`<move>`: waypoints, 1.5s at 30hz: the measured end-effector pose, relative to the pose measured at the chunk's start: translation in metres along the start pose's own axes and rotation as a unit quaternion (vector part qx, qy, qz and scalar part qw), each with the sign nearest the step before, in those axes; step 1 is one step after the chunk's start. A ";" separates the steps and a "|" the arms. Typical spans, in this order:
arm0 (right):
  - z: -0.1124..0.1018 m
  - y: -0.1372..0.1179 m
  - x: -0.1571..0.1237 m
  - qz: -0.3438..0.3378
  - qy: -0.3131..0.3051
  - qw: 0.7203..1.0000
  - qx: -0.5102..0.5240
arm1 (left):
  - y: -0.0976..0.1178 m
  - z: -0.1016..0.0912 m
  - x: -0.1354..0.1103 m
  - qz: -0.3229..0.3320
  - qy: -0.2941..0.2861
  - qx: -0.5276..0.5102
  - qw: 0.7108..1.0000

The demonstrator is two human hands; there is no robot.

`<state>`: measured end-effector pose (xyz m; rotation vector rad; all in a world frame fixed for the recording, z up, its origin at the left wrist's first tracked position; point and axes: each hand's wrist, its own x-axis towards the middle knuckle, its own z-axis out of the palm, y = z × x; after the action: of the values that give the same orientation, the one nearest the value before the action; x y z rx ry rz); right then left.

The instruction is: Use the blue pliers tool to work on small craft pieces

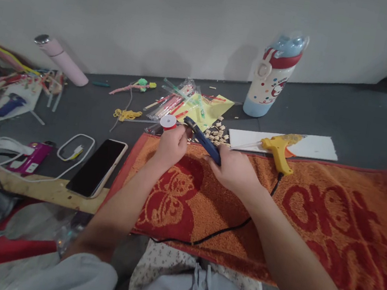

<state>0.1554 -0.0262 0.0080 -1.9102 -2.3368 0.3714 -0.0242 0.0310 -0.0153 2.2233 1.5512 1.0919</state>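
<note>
My right hand (235,169) is wrapped round a dark blue hand tool (205,143) that looks like pliers or a cutter, its head pointing up and left. Close to that head, my left hand (173,145) is closed in a pinch; whatever its fingertips hold is too small to make out. Just behind the left hand is a round piece with a white top and red side (168,121), like a spool; I cannot tell whether the hand touches it. Small wooden pieces (216,133) lie behind the blue tool, beside a yellow sheet (217,108). Both hands are over an orange and red towel (227,209).
A yellow glue gun (280,151) rests on a white board (320,146), its black cord (223,236) crossing the towel. A tall bottle (271,86) stands behind. Leftward are yellow string (126,115), a phone (98,166), a purple power adapter (32,158) and a pink flask (63,59).
</note>
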 end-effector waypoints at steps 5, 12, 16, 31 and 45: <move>0.006 0.004 0.003 -0.007 0.011 1.000 0.024 | 0.001 -0.001 0.001 0.024 0.001 -0.056 0.998; 0.006 0.009 0.002 -0.030 0.042 0.998 0.032 | 0.007 -0.005 0.003 0.008 -0.070 -0.206 0.976; 0.006 0.011 0.002 -0.033 0.046 0.998 0.019 | 0.010 -0.009 0.003 -0.025 -0.104 -0.245 0.964; 0.002 0.004 0.001 -0.008 0.002 0.999 -0.034 | 0.009 -0.007 0.004 -0.123 -0.156 -0.340 0.919; 0.002 0.006 0.002 -0.015 -0.011 1.000 0.021 | 0.005 -0.004 0.005 -0.147 -0.147 -0.342 0.917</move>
<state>0.1597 -0.0231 0.0041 -1.8594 -2.3493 0.4390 -0.0223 0.0322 -0.0081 1.5365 1.0965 0.9567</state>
